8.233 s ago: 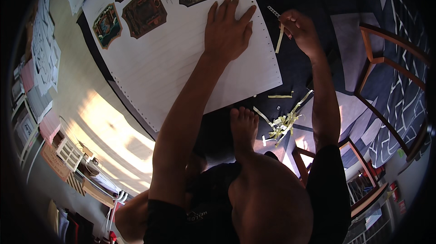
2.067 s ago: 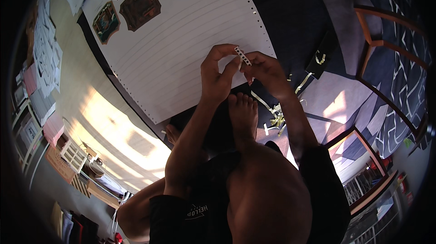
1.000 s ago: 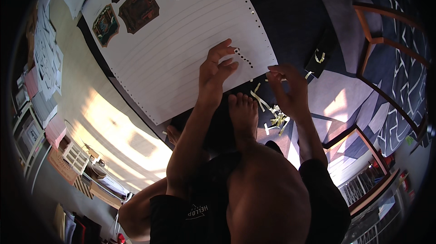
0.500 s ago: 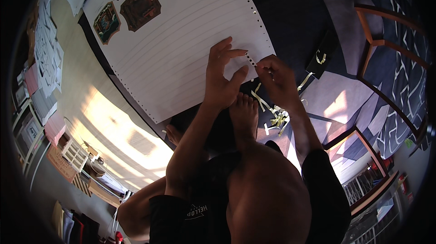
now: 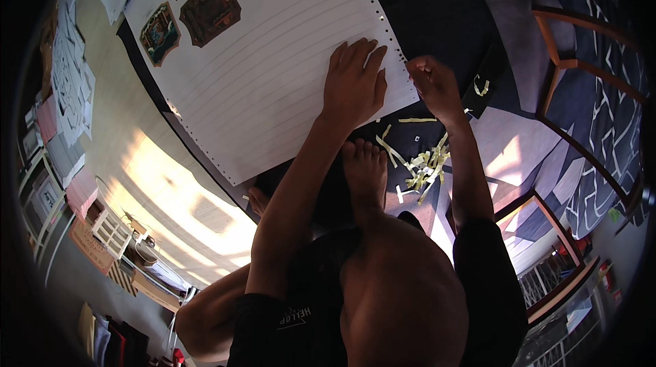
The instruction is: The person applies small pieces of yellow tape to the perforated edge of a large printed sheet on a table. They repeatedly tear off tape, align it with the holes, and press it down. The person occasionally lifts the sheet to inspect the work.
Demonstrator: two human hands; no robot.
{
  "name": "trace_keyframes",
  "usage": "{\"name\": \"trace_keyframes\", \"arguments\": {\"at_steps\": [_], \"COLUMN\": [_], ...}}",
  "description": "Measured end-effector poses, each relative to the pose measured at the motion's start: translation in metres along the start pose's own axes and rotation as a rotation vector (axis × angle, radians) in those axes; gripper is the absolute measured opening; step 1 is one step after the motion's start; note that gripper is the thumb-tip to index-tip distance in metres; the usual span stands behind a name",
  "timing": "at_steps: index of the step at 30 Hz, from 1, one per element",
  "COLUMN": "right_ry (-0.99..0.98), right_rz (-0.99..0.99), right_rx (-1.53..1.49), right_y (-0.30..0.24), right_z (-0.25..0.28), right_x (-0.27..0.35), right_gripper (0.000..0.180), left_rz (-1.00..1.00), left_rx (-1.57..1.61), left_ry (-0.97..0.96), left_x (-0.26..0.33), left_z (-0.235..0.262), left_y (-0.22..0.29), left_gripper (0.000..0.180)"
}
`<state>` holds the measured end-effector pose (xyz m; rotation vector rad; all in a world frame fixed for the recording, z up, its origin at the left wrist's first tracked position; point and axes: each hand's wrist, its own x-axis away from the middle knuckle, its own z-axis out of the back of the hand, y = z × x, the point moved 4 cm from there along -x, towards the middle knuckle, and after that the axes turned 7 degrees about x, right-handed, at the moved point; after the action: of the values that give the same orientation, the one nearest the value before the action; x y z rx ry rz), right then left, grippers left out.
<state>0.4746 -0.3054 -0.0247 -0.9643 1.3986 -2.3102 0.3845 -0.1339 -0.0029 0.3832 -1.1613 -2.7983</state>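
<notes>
Black short-sleeved top [image 5: 297, 343], white lettering

Top: plain black cloth. Left sleeve [image 5: 256, 322] and right sleeve [image 5: 486, 278]: black, loose, ending near the elbow. Marking: small white block lettering [image 5: 294, 316] close to the left sleeve, with a thin white line beside it. Lap: black cloth [image 5: 324, 268], cut lost in shadow. Forearms [image 5: 292, 189]: uncovered. Left hand [image 5: 354, 88] and right hand [image 5: 438, 88]: ungloved. Knees [image 5: 410, 292]: uncovered, rounded. Right foot [image 5: 365, 174]: unshod, toes visible. Left foot [image 5: 257, 201]: unshod, partly hidden.
</notes>
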Motion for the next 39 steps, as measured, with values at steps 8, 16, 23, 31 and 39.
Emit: {"name": "trace_keyframes", "arguments": {"at_steps": [8, 16, 23, 31, 39], "right_ry": [-0.017, -0.009, -0.032, -0.046, -0.045], "right_rz": [-0.024, 0.073, 0.088, 0.078, 0.072], "right_rx": [-0.057, -0.035, -0.062, -0.094, -0.086], "right_y": [0.003, 0.005, 0.003, 0.007, 0.005], "right_z": [-0.002, -0.005, -0.008, -0.008, -0.009], "right_x": [-0.003, -0.003, -0.004, -0.005, -0.007], "right_gripper": [0.012, 0.009, 0.007, 0.006, 0.006], "left_rz": [0.032, 0.046, 0.054, 0.057, 0.056], "left_rx": [-0.116, -0.131, -0.144, -0.15, -0.153], "left_ry": [-0.041, -0.044, -0.051, -0.05, -0.04], "left_x": [0.0, -0.002, -0.002, -0.002, -0.002], "left_z": [-0.008, -0.009, -0.011, -0.012, -0.012], "left_y": [0.003, 0.003, 0.003, 0.002, 0.003], "left_gripper": [0.046, 0.049, 0.049, 0.05, 0.052]}}
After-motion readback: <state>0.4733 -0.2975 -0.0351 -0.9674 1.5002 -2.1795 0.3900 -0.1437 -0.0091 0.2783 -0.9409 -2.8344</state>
